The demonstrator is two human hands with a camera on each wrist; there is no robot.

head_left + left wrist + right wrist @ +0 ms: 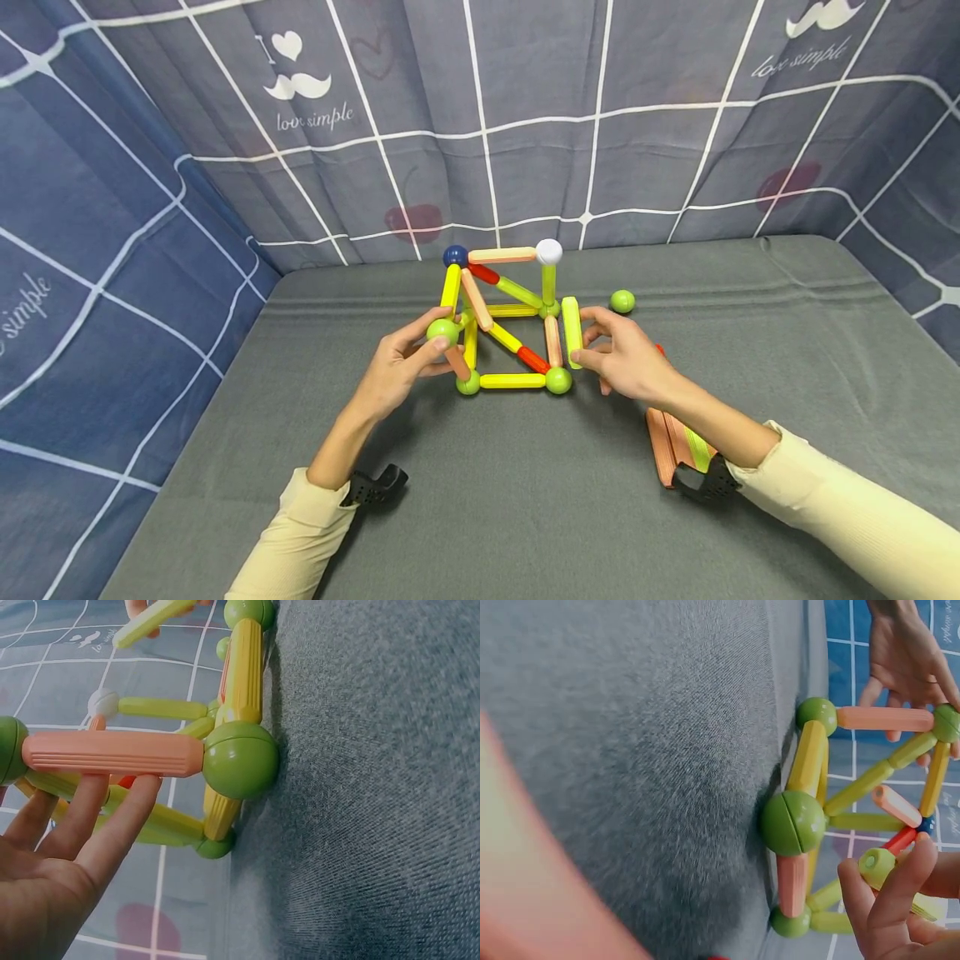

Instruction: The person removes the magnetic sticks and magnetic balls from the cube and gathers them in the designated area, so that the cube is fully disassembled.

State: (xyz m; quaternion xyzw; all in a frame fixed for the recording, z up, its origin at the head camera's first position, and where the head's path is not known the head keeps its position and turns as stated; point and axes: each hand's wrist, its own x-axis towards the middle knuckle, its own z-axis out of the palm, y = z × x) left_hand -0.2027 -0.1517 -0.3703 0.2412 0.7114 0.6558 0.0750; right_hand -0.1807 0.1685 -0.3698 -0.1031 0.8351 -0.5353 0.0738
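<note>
A frame of rods and balls stands on the grey cloth, with a blue ball (455,256) and a white ball (549,252) at its upper back corners. My left hand (388,371) holds the upper front-left green ball (442,332) between thumb and fingers. Its other fingers lie against the upright orange rod (112,753) below that ball. My right hand (628,360) pinches a loose yellow-green rod (572,332), tilted beside the frame's right side and apart from it. One orange rod (477,300) juts from the blue ball, its near end unattached.
A loose green ball (622,301) lies behind my right hand. Under the right forearm are several orange and green rods (663,446), partly hidden by it. A patterned blue-grey curtain (525,125) rises behind the cloth-covered surface (480,500).
</note>
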